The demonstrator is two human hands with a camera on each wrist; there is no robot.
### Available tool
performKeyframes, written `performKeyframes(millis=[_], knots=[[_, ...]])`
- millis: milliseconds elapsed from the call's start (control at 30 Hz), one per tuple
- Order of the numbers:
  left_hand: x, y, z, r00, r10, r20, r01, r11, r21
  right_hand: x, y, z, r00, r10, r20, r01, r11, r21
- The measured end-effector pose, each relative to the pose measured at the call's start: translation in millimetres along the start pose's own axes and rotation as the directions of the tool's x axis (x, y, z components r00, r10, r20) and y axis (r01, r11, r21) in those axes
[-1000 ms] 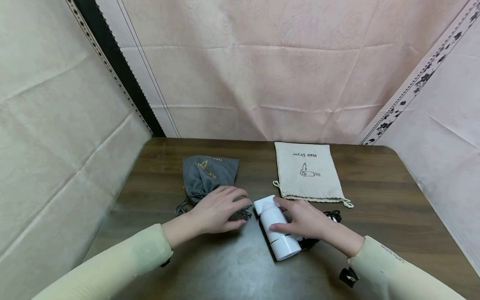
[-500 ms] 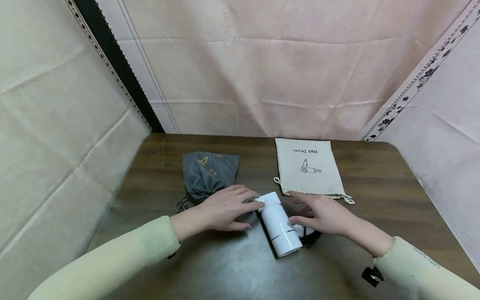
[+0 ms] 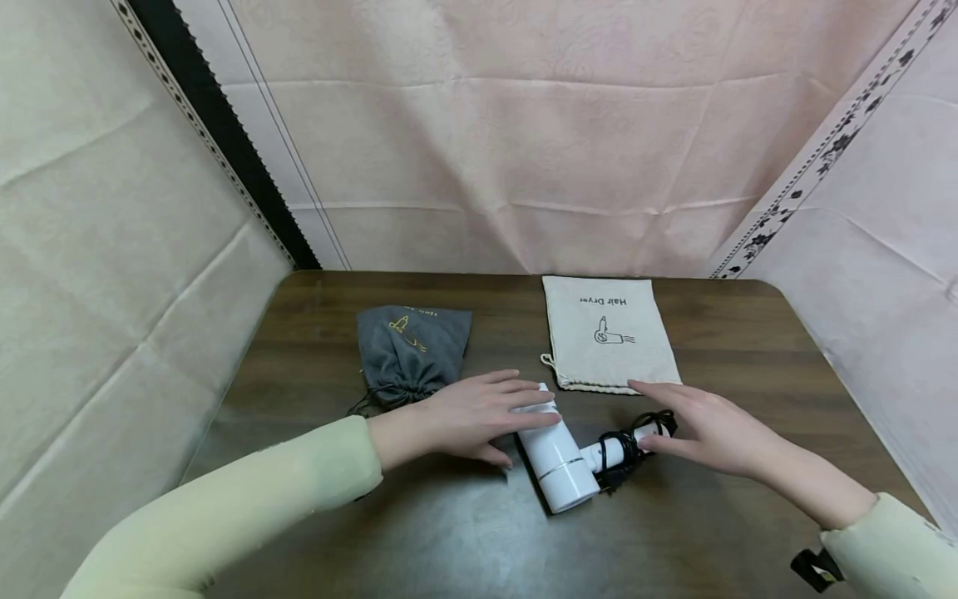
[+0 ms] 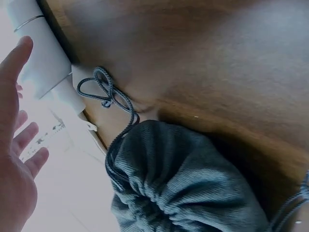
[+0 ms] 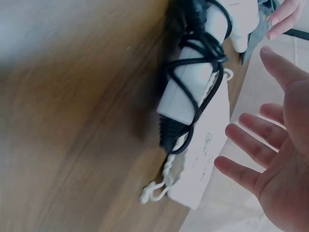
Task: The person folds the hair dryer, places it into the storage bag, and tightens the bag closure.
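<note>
A white hair dryer (image 3: 557, 472) lies on the table, its black cord (image 5: 208, 54) wound round the handle (image 5: 179, 99). My left hand (image 3: 479, 418) reaches over the nozzle end with fingers extended, overlapping it in the head view. In the left wrist view its thumb and fingers are spread beside the white barrel (image 4: 44, 57). My right hand (image 3: 714, 433) hovers by the handle's end, fingers apart and holding nothing; the right wrist view shows its palm (image 5: 294, 188) away from the cord. Left of the dryer is a dark grey drawstring pouch (image 3: 413, 349), its gathered mouth partly behind my left hand.
A cream drawstring bag (image 3: 609, 337) printed "Hair Dryer" lies flat at the back of the wooden table (image 3: 329, 324). Loose grey cord loops (image 4: 104, 87) trail from the pouch. Light cloth curtains (image 3: 479, 158) hang behind and on both sides.
My right hand has let go of the hair dryer's barrel and moved right, past the handle. My left hand has shifted right from the pouch's mouth onto the dryer's nozzle end.
</note>
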State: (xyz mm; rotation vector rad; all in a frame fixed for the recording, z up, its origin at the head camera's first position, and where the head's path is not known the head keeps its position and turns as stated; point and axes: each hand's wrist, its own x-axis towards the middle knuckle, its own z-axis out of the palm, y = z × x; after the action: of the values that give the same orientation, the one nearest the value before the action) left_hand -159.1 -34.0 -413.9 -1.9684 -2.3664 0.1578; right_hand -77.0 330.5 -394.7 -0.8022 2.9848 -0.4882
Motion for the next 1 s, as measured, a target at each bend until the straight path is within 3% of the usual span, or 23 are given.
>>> performKeyframes(millis=[200,667,800,1000], knots=[[14.0,2.9,3.5,0.998,0.021,0.060,-0.022,1.000,0.015,-9.1,9.2,1.8,0.999,-0.027,-0.030,0.026,0.999,-0.027],[38.8,12.4,23.4,0.992,0.100,0.072,-0.106,0.991,0.076,-11.8,18.9,16.1,0.997,-0.070,-0.043,0.069,0.997,-0.027],[40.0,13.3,27.9,0.992,0.116,0.046,-0.120,0.987,0.104,-12.4,20.6,17.8,0.997,-0.068,-0.042,0.067,0.997,-0.028],[39.4,14.0,32.1,0.984,0.171,-0.047,-0.167,0.982,0.091,-12.9,21.0,18.3,0.999,-0.036,-0.010,0.036,0.999,0.005]])
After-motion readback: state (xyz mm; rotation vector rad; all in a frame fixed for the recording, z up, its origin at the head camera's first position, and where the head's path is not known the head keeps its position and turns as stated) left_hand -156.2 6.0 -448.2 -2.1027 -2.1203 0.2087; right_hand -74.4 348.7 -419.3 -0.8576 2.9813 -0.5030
